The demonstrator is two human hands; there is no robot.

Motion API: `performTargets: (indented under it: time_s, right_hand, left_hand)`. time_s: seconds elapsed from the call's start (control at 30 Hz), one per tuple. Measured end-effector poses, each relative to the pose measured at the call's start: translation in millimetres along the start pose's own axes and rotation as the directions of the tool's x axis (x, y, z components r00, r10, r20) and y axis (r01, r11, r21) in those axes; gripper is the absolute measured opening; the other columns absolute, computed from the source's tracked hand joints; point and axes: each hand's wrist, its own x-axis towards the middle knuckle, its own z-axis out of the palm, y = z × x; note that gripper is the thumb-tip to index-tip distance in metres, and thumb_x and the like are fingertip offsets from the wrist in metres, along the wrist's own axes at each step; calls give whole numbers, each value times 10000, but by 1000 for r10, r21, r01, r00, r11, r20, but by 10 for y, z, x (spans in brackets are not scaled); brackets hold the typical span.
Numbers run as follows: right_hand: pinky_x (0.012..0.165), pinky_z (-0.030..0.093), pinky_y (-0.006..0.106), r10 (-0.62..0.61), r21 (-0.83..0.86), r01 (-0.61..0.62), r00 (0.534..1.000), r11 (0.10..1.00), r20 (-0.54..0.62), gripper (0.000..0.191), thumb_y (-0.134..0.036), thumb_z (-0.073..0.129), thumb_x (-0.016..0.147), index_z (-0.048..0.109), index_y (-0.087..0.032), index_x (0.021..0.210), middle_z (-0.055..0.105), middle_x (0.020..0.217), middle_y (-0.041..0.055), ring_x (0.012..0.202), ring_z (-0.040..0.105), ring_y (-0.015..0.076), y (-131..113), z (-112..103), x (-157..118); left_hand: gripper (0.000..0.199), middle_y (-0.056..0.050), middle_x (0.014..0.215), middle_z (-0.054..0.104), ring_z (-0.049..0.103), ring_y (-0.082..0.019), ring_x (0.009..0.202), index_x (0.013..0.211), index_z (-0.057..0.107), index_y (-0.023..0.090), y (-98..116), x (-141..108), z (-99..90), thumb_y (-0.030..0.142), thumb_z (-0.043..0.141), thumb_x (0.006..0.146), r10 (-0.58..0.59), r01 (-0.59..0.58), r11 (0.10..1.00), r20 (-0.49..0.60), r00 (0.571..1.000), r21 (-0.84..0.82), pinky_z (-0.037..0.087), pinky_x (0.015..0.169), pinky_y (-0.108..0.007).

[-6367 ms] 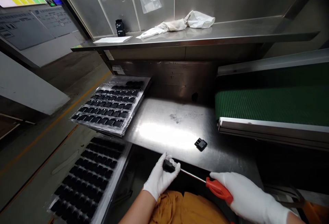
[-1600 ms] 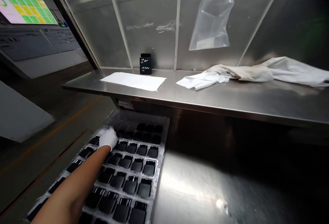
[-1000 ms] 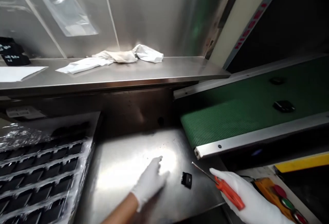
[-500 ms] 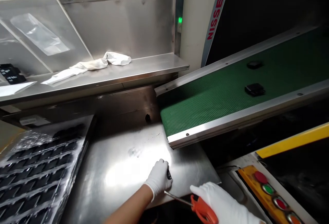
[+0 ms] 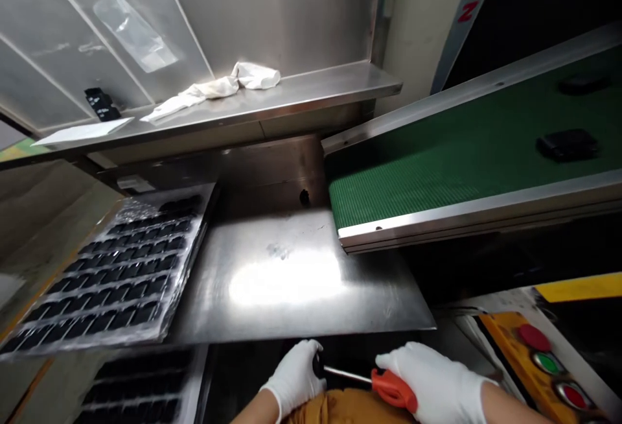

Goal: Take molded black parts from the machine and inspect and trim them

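The clearest risk, as I judge it, is a slip of the red-handled tool (image 5: 394,390): its slim metal shaft (image 5: 347,375) points left, straight at the gloved left hand (image 5: 294,375), so a skid off the small black plastic part (image 5: 317,364) could jab those fingers or scratch the part. Smooth glove fabric and a small hold might cause that. A dropped part would also miss the metal worktop (image 5: 214,307), since both hands work just off its near edge, above the orange-brown clothing (image 5: 347,408).

The black part sits inside the left hand's grip, pinched between thumb and fingers and mostly covered by them; only its dark right side shows. The right hand (image 5: 432,375) has its grip wrapped around the red handle, to the right of the part. The shaft's left end meets the part's outline, but whether it touches or enters it I cannot tell.

Far left, a clear tray (image 5: 183,252) carries rows of black pieces; another dark piece (image 5: 568,145) rests on the green conveyor belt (image 5: 389,184) at right.
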Motion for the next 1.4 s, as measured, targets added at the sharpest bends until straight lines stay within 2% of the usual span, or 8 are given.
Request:
performTargets:
  time_s: [0.17, 0.53, 0.67, 0.87, 1.03, 1.13, 1.27, 1.4]
  right_hand:
    - [580, 402, 356, -4, -134, 20, 993, 991, 115, 281, -270, 625, 575, 656, -257, 854, 740, 855, 92, 804, 703, 395, -2, 235, 326]
    - [589, 420, 348, 32, -156, -7, 987, 988, 159, 315, -222, 633, 563, 679, -221, 875, 742, 861, 107, 798, 707, 377, -107, 206, 390]
    - [617, 452, 363, 55, -157, -32, 989, 987, 140, 312, -231, 637, 559, 685, -226, 866, 741, 865, 109, 816, 705, 377, -76, 313, 437]
    - [612, 450, 366, 52, -137, -33, 990, 990, 133, 316, -226, 637, 549, 687, -222, 861, 745, 863, 113, 810, 707, 383, -69, 329, 487]
    - [619, 428, 355, 22, -116, -10, 995, 993, 102, 316, -235, 635, 575, 682, -223, 887, 742, 868, 107, 808, 706, 362, -9, 314, 499]
    - [608, 411, 351, 23, -108, -12, 995, 994, 100, 310, -246, 630, 590, 681, -220, 895, 740, 856, 112, 800, 705, 361, 49, 356, 520]
    - [594, 400, 341, 23, -98, -12, 994, 995, 110, 303, -253, 634, 588, 684, -223, 885, 742, 863, 110, 799, 706, 360, 78, 386, 548]
    - [586, 387, 333, 32, -103, -20, 992, 994, 120, 324, -218, 624, 571, 681, -223, 890, 740, 860, 106, 791, 704, 355, 64, 347, 530]
  left_hand:
    - [474, -103, 1014, 644, 608, -260, 919, 1066, 642, 174, -276, 75, 210, 120, 638, 595, -21, 21, 1000, 28, 999, 8, 472, 861, -341]
    - [359, 17, 772, 524, 511, -170, 778, 770, 505, 204, -572, 128, 348, 11, 612, 487, -143, 133, 963, -27, 989, -234, 403, 741, -290]
    - [399, 66, 680, 456, 449, -112, 665, 746, 420, 212, -617, 181, 395, -1, 602, 463, -225, 204, 849, 16, 974, -487, 358, 615, -246]
    - [311, 92, 578, 379, 330, -66, 489, 756, 401, 223, -658, 139, 486, 174, 628, 550, -284, 261, 565, 112, 952, -783, 239, 483, -220]
    - [236, 8, 740, 560, 518, -97, 581, 849, 414, 223, -610, 62, 445, 360, 530, 696, -273, 247, 279, 170, 947, -928, 368, 531, -213]
    - [335, -21, 739, 596, 524, -99, 554, 862, 455, 208, -597, 33, 409, 497, 580, 747, -258, 288, 184, 236, 937, -940, 376, 504, -209]
    - [574, -63, 840, 662, 477, -70, 470, 944, 508, 189, -645, 15, 419, 710, 610, 725, -235, 320, 159, 279, 931, -934, 323, 433, -204]
    - [582, -73, 1112, 661, 614, -101, 685, 1078, 530, 218, -709, 29, 455, 542, 780, 665, -176, 210, 282, 165, 970, -936, 433, 557, -207]
